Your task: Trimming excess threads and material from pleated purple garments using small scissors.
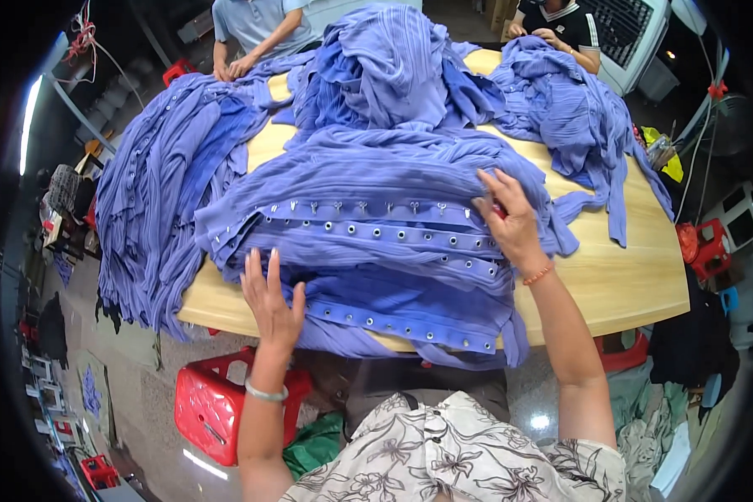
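Spread across the table before me is a purple-blue ribbed knit garment [376, 180]. A row of metal hooks [362, 207] runs along one band of it, and a row of metal eyelets [377, 234] lies just below. Nearer me, another eyelet band [391, 325] crosses the darker blue fabric. My left hand [272, 311] rests at the garment's lower left edge, fingers stretched and apart, holding nothing. At the right end of the hook row, my right hand [512, 219] curls round a small red object, mostly hidden by the fingers; its kind cannot be made out.
A tall heap of like garments [385, 67] stands behind, with more piles at left [163, 201] and right [556, 105]. Two people work across the wooden table [636, 276]: one has bare forearms [259, 46], the other dark sleeves [581, 25]. A red stool [205, 410] stands below left.
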Action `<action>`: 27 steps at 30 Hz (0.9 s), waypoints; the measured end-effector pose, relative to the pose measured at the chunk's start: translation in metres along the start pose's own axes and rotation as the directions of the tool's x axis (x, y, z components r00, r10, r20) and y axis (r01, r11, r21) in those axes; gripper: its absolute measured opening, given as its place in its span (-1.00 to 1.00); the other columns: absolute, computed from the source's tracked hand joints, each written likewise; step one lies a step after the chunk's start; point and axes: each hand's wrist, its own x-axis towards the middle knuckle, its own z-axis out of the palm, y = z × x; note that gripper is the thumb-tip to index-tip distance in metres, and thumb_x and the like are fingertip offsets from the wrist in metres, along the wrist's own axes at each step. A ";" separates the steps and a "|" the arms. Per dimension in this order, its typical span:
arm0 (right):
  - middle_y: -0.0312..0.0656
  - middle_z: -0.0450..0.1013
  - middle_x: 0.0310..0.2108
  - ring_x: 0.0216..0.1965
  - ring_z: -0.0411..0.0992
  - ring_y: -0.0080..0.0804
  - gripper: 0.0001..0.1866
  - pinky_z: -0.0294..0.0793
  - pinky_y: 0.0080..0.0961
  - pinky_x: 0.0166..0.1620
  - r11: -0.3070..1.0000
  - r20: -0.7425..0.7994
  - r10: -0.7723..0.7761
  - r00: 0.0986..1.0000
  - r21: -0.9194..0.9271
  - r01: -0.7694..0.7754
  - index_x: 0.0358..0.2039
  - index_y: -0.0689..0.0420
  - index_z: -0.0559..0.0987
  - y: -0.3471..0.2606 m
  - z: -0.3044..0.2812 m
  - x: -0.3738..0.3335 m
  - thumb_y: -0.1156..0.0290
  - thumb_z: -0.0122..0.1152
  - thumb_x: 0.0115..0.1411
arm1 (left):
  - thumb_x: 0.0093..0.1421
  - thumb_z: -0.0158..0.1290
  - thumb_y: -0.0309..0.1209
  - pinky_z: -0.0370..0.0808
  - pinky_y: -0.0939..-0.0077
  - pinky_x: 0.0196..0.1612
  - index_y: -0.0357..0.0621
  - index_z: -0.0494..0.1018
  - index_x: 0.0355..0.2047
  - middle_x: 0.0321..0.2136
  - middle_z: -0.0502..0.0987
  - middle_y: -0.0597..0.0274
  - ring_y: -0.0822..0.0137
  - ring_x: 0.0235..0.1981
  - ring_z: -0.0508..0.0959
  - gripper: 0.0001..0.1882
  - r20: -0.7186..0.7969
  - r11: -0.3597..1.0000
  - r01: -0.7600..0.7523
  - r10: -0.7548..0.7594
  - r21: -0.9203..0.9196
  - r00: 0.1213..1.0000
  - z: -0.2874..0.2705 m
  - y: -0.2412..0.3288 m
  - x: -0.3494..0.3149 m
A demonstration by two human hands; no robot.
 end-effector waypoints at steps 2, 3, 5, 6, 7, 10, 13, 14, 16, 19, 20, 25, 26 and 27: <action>0.02 0.47 0.00 -0.03 0.50 -0.12 -0.61 0.46 -0.39 0.02 0.999 -0.051 -0.044 0.998 0.003 0.044 0.05 0.13 0.57 0.002 -0.015 -0.020 0.39 0.32 0.20 | 0.15 0.20 -0.39 0.08 -0.06 0.33 -0.24 0.17 0.31 0.32 0.13 -0.20 -0.19 0.31 0.17 -0.25 -0.046 0.990 0.083 -0.089 -0.113 0.995 -0.009 0.013 -0.048; 0.00 0.48 -0.04 -0.06 0.49 -0.15 -0.64 0.45 -0.42 0.01 0.998 -0.069 -0.065 0.995 -0.012 0.064 0.03 0.17 0.58 0.004 -0.028 -0.033 0.43 0.30 0.21 | 0.13 0.22 -0.41 0.17 0.01 0.28 -0.24 0.19 0.28 0.25 0.20 -0.17 -0.12 0.24 0.24 -0.27 -0.035 0.974 0.149 -0.157 -0.174 0.987 -0.011 0.021 -0.076; -0.08 0.51 -0.20 -0.20 0.49 -0.32 -0.79 0.45 -0.51 -0.11 0.997 -0.053 0.079 0.995 0.014 -0.078 -0.12 0.26 0.59 -0.003 -0.051 -0.061 0.45 0.23 0.28 | 0.11 0.25 -0.45 0.33 0.20 0.15 -0.24 0.24 0.22 0.09 0.31 -0.05 0.07 0.10 0.35 -0.32 0.109 0.787 0.436 -0.434 -0.437 0.894 -0.022 0.047 -0.123; -0.11 0.51 -0.28 -0.28 0.48 -0.39 -0.85 0.43 -0.55 -0.19 0.986 -0.008 0.145 0.989 0.089 -0.144 -0.20 0.28 0.58 0.007 -0.065 -0.081 0.46 0.19 0.31 | 0.11 0.26 -0.47 0.39 0.31 0.06 -0.24 0.25 0.18 0.00 0.36 0.04 0.20 0.01 0.39 -0.35 0.284 0.526 0.613 -0.575 -0.590 0.767 -0.028 0.063 -0.141; -0.14 0.51 -0.36 -0.36 0.46 -0.47 -0.85 0.41 -0.59 -0.27 0.963 0.046 0.205 0.978 0.168 -0.210 -0.28 0.31 0.57 0.014 -0.072 -0.100 0.47 0.14 0.34 | 0.14 0.26 -0.45 0.43 0.50 -0.08 -0.22 0.24 0.16 -0.11 0.36 0.20 0.40 -0.11 0.39 -0.38 0.428 0.257 0.666 -0.596 -0.701 0.680 -0.021 0.068 -0.163; -0.21 0.48 -0.53 -0.52 0.41 -0.56 -0.81 0.32 -0.60 -0.44 0.957 0.096 0.174 0.980 0.218 -0.191 -0.41 0.28 0.55 -0.011 -0.078 -0.140 0.48 0.09 0.35 | 0.16 0.22 -0.53 0.42 0.49 0.02 -0.19 0.16 0.21 0.00 0.37 0.23 0.42 -0.06 0.43 -0.34 0.751 -0.332 0.691 -0.449 -0.643 0.484 -0.011 0.089 -0.178; -0.18 0.44 -0.59 -0.59 0.41 -0.45 -0.94 0.32 -0.55 -0.49 0.984 0.304 0.130 0.944 0.078 -0.160 -0.42 0.24 0.58 -0.025 -0.084 -0.167 0.56 0.17 0.18 | 0.14 0.22 -0.57 0.33 0.38 0.17 -0.17 0.15 0.22 0.11 0.34 0.20 0.34 0.11 0.38 -0.32 0.728 -0.443 0.580 -0.359 -0.683 0.583 0.011 0.104 -0.157; -0.15 0.44 -0.58 -0.59 0.42 -0.39 -0.96 0.33 -0.53 -0.49 0.992 0.374 0.113 0.920 0.015 -0.128 -0.42 0.23 0.58 -0.034 -0.084 -0.171 0.59 0.17 0.13 | 0.14 0.22 -0.57 0.32 0.35 0.18 -0.17 0.14 0.22 0.11 0.34 0.20 0.32 0.12 0.37 -0.32 0.727 -0.454 0.570 -0.362 -0.685 0.584 0.017 0.104 -0.154; -0.12 0.45 -0.56 -0.58 0.44 -0.27 -0.94 0.37 -0.47 -0.47 0.988 0.362 0.098 0.927 0.078 -0.135 -0.40 0.22 0.59 -0.041 -0.086 -0.181 0.58 0.17 0.11 | 0.17 0.21 -0.50 0.34 0.33 0.16 -0.10 0.18 0.21 0.09 0.37 0.24 0.34 0.10 0.39 -0.36 0.739 -0.466 0.577 -0.356 -0.671 0.572 0.016 0.108 -0.148; -0.10 0.53 -0.49 -0.49 0.53 -0.21 -0.90 0.46 -0.43 -0.40 0.971 0.416 0.172 0.893 0.084 -0.226 -0.34 0.20 0.62 -0.038 -0.085 -0.204 0.55 0.19 0.11 | 0.26 0.14 -0.36 0.37 0.34 0.06 0.04 0.34 0.09 0.00 0.46 0.43 0.44 0.02 0.44 -0.60 0.887 -0.547 0.708 -0.166 -0.447 0.432 0.006 0.106 -0.153; -0.10 0.53 -0.49 -0.49 0.53 -0.21 -0.90 0.46 -0.43 -0.40 0.971 0.413 0.170 0.895 0.087 -0.224 -0.34 0.20 0.62 -0.040 -0.082 -0.208 0.55 0.19 0.11 | 0.31 0.10 -0.33 0.35 0.21 0.14 0.07 0.35 0.09 0.05 0.47 0.39 0.41 0.13 0.41 -0.64 0.870 -0.505 0.719 -0.155 -0.477 0.468 0.003 0.112 -0.157; -0.12 0.58 -0.39 -0.41 0.58 -0.18 -0.77 0.56 -0.41 -0.33 0.964 0.406 0.190 0.894 0.094 -0.248 -0.22 0.13 0.64 -0.054 -0.063 -0.216 0.53 0.22 0.07 | 0.29 0.12 -0.38 0.34 0.35 -0.05 0.06 0.42 -0.22 -0.16 0.51 0.51 0.52 -0.10 0.45 -0.90 0.865 -0.492 0.715 -0.216 -0.497 0.453 0.014 0.139 -0.143; -0.13 0.58 -0.38 -0.41 0.58 -0.19 -0.73 0.58 -0.38 -0.32 0.978 0.395 0.156 0.905 0.070 -0.198 -0.19 0.09 0.65 -0.050 -0.056 -0.222 0.52 0.24 0.04 | 0.29 0.11 -0.39 0.34 0.37 -0.06 0.05 0.41 -0.24 -0.16 0.51 0.51 0.51 -0.12 0.46 -0.91 0.865 -0.519 0.697 -0.206 -0.494 0.458 0.016 0.140 -0.147; -0.14 0.57 -0.40 -0.41 0.57 -0.20 -0.70 0.58 -0.38 -0.33 0.990 0.400 0.098 0.911 0.056 -0.131 -0.17 0.06 0.65 -0.055 -0.047 -0.222 0.51 0.26 0.02 | 0.29 0.09 -0.42 0.36 0.35 0.02 -0.01 0.44 -0.17 -0.13 0.53 0.41 0.44 -0.08 0.49 -0.88 0.843 -0.539 0.662 -0.202 -0.521 0.499 0.021 0.129 -0.162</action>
